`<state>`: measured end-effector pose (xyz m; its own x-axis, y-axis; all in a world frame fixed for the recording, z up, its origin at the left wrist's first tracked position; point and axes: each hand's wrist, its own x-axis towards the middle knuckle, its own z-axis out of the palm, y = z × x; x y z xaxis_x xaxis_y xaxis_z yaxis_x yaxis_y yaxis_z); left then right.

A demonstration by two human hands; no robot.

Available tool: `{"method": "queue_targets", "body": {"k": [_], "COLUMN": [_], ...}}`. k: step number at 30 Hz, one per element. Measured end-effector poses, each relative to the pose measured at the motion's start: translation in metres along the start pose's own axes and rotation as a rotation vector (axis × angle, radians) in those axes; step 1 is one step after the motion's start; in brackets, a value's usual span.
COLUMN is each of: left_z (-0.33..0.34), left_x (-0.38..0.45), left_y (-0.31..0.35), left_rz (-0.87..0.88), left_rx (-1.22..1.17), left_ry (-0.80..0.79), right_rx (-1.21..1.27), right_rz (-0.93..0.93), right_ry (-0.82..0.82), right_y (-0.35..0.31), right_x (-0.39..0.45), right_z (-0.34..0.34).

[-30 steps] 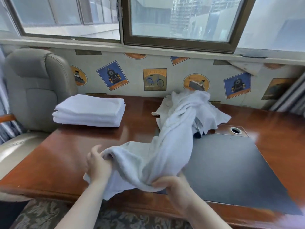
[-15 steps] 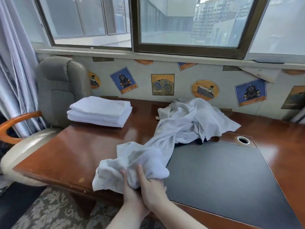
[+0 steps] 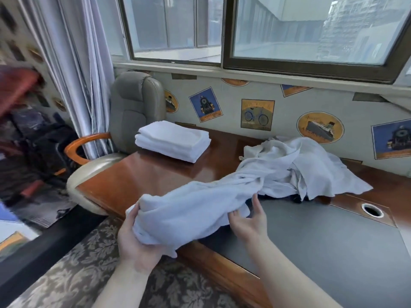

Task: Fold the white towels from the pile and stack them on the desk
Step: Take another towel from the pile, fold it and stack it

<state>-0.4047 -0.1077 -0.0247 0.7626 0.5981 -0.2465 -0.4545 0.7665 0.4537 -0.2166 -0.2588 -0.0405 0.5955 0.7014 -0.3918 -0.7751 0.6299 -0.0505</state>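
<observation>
A crumpled white towel stretches from the desk's front edge back toward the loose pile of white towels at the rear right. My left hand grips its near end from below, just off the desk edge. My right hand holds the towel's lower edge with fingers spread, its thumb under the cloth. A neat stack of folded white towels lies at the desk's far left corner.
The wooden desk carries a dark grey mat and a round cable hole at the right. A grey leather chair stands at the left end, with curtains behind it. Patterned carpet lies below.
My hands, pressed together on the bunched towel, have spread apart along it. The towel is lifted and stretched out. The camera has turned to the left.
</observation>
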Motion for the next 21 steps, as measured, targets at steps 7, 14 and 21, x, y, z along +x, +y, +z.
{"method": "queue_targets", "body": {"k": [7,14,21], "left_z": [-0.016,-0.001,-0.011], "left_x": [-0.018,-0.002,0.012], "left_y": [0.055,0.016,-0.03], "left_rz": [0.216,0.247,-0.041], "left_rx": [-0.087,-0.015,-0.168], "left_ry": [-0.07,-0.071,0.019], "right_rx": [-0.252,-0.92,-0.254], "right_rz": [-0.046,0.074,0.083], "right_ry": [-0.263,-0.589,0.016], "right_y": [-0.004,0.022,0.021], "right_x": [-0.001,-0.035,-0.035], "right_z": [0.036,0.046,-0.006]}}
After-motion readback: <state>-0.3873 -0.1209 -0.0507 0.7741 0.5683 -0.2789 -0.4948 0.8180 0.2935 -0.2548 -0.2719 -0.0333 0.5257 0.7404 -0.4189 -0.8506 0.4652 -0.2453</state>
